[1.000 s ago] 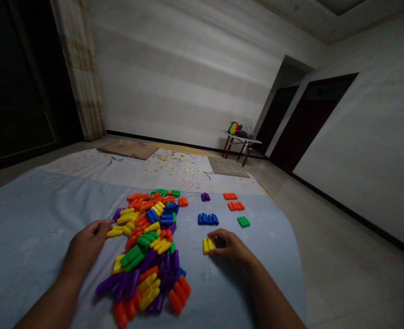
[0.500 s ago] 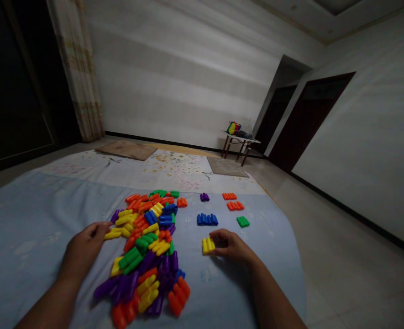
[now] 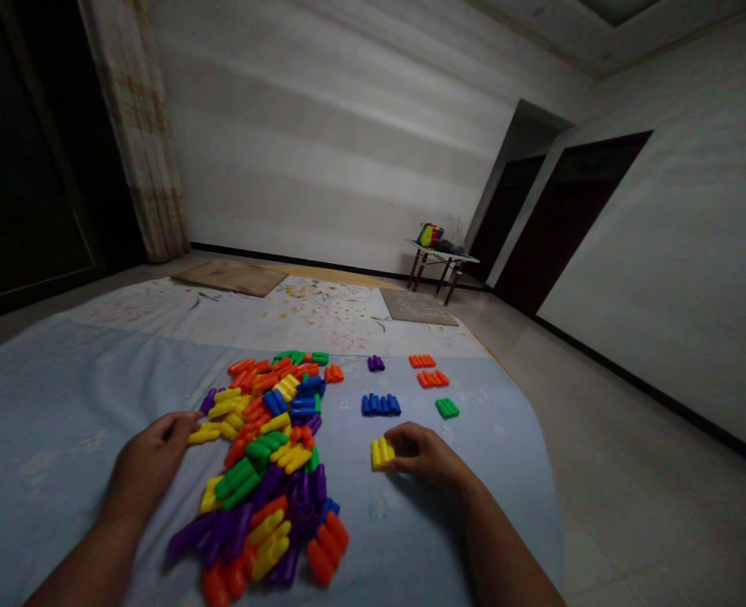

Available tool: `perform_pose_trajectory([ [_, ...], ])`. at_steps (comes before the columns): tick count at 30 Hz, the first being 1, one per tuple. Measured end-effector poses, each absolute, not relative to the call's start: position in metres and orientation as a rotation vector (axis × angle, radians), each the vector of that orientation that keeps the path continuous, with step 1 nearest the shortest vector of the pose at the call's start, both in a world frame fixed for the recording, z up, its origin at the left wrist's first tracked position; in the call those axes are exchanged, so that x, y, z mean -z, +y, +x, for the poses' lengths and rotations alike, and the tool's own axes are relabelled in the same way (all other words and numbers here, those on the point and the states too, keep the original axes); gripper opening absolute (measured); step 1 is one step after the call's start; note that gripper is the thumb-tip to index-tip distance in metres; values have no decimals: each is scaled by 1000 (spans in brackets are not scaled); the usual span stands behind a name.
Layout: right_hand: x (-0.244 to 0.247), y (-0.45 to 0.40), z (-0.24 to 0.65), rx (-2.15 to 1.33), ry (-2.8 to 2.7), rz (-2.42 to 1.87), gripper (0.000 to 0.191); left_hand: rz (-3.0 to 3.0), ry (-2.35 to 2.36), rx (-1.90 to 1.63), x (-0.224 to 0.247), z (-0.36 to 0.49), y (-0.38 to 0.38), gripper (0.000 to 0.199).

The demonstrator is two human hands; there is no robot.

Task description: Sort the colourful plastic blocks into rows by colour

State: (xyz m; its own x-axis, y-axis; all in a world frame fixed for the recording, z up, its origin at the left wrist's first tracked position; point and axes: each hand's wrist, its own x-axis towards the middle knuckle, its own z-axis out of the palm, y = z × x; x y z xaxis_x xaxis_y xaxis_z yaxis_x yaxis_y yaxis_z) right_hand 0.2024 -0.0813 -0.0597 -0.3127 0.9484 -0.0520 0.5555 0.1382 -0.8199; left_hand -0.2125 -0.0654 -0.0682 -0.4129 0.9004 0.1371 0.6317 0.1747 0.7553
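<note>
A heap of red, yellow, green, blue and purple plastic pieces (image 3: 265, 459) lies on the blue cloth (image 3: 512, 506). At its left edge my left hand (image 3: 158, 455) has thumb and fingers pinched at the end of a yellow piece (image 3: 204, 434). Right of the heap, my right hand (image 3: 426, 453) grips the right side of a small yellow block (image 3: 382, 453), which rests on the cloth. Beyond that hand sit a blue row (image 3: 381, 405), a green block (image 3: 447, 408), a purple block (image 3: 376, 363) and two orange rows (image 3: 432, 379).
Farther back, a brown mat (image 3: 230, 276) and a grey mat (image 3: 418, 307) lie on the flowered white cloth (image 3: 322, 312). A small table (image 3: 442, 250) bearing a colourful bag (image 3: 431, 235) stands near the wall. Tiled floor lies to the right.
The view has shifted slightly. Both hands keep nearly the same places at the same yellow pieces.
</note>
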Motion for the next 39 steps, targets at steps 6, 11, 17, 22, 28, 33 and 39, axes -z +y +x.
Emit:
perform_pose_trajectory([
  [6, 62, -81, 204, -1073, -1948, -1425, 46, 1482, 2124, -1132, 63, -210, -67, 40],
  [11, 54, -86, 204, -1119, -1995, -1435, 45, 1469, 2135, -1114, 62, -209, -67, 40],
  [17, 50, -89, 204, -1116, -2034, -1433, 45, 1439, 2105, -1118, 67, -212, -67, 39],
  [22, 51, -88, 203, -1039, -2012, -1454, 44, 1454, 2113, -1117, 65, -211, -67, 39],
  [28, 55, -87, 205, -1055, -2046, -1446, 44, 1450, 2082, -1134, 60, -206, -70, 40],
  [33, 50, -88, 200, -950, -1989, -1417, 40, 1435, 2050, -1201, 60, -204, -72, 37],
  [39, 21, -94, 159, -668, -2091, -1212, 22, 1422, 2032, -1251, 67, -206, -69, 37],
])
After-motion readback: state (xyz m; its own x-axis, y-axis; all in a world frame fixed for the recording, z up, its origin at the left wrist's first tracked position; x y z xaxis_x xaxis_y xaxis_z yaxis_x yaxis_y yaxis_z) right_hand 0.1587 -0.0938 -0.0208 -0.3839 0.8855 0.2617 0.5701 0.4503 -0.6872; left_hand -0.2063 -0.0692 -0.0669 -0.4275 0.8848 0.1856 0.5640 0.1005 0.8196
